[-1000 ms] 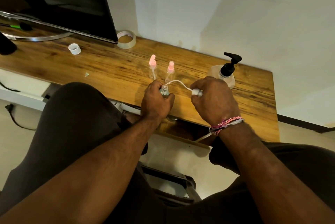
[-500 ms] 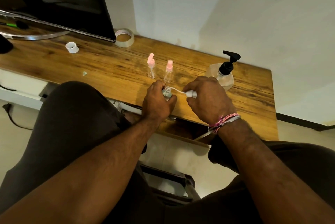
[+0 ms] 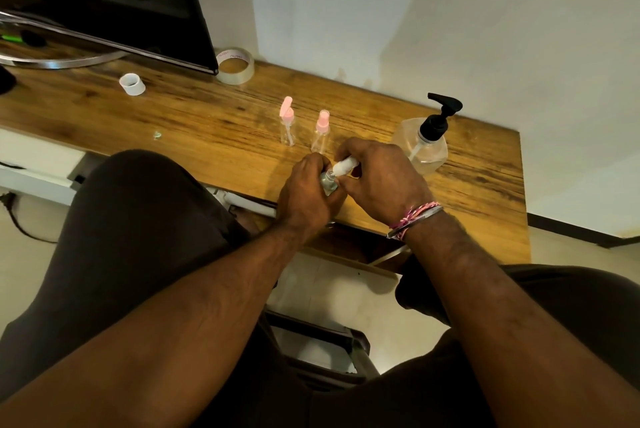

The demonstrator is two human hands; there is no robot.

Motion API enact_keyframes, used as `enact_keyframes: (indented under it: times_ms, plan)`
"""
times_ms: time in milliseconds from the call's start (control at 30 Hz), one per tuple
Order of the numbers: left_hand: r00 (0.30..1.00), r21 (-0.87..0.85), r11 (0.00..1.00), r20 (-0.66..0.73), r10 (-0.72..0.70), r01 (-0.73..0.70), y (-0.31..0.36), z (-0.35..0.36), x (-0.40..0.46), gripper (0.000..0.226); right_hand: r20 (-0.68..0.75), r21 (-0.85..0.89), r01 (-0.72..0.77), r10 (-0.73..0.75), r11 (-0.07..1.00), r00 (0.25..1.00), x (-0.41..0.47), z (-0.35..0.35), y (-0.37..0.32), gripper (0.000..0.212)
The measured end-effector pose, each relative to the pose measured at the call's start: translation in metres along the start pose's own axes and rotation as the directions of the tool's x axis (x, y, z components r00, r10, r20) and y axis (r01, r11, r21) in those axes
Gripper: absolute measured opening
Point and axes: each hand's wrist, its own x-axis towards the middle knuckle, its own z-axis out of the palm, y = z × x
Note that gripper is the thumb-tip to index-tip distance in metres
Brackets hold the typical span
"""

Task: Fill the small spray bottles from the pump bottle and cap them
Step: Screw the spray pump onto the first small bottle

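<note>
A small clear spray bottle (image 3: 327, 181) is being gripped by the left hand (image 3: 306, 193) at the near edge of the wooden desk (image 3: 207, 136), fingers curled round its body. A white spray cap (image 3: 344, 164) is being pinched by the right hand (image 3: 382, 181) and is being seated at the bottle's neck; capping of this one is judged as under way, not finished. Two small spray bottles with pink tops (image 3: 286, 126) (image 3: 322, 131) are standing just beyond the hands, already capped; they are looking clear, and whether they are filled cannot be told. The pump bottle (image 3: 424, 143) is standing to the right, near the right hand, partly behind it. Hidden or unclear: the bottle's liquid level is being covered by the left fingers, the cap's dip tube and thread engagement are not being shown, and the pump bottle's fill level is hard to make out. A tape roll (image 3: 235, 65), a small white ring (image 3: 132, 83) and a monitor (image 3: 114, 1) are sitting far left
</note>
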Motion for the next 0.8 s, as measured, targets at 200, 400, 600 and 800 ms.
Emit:
enact_keyframes:
  times_ms: [200, 400, 600, 800]
  plan:
    - [0.998, -0.026, 0.998, 0.04, 0.05, -0.049, -0.002, 0.006, 0.004, 0.049, 0.06, -0.011, 0.009, -0.009, 1.0, 0.998, 0.007, 0.008, 0.006, 0.026]
    - [0.996, -0.127, 0.99, 0.067, 0.066, -0.057, -0.006, 0.01, 0.007, 0.048, 0.142, -0.027, 0.057, -0.052, 0.998, 0.988, 0.017, 0.007, 0.009, 0.026]
    - [0.994, -0.221, 0.971, 0.051, 0.101, -0.087, -0.007, 0.013, 0.014, 0.045, 0.215, -0.021, 0.144, -0.137, 0.989, 0.967, 0.026, 0.001, 0.01, 0.021]
    - [0.995, -0.224, 0.971, 0.046, 0.092, -0.08, -0.008, 0.016, 0.021, 0.039, 0.148, -0.012, 0.096, -0.093, 0.995, 0.985, 0.031, 0.0, 0.013, 0.023]
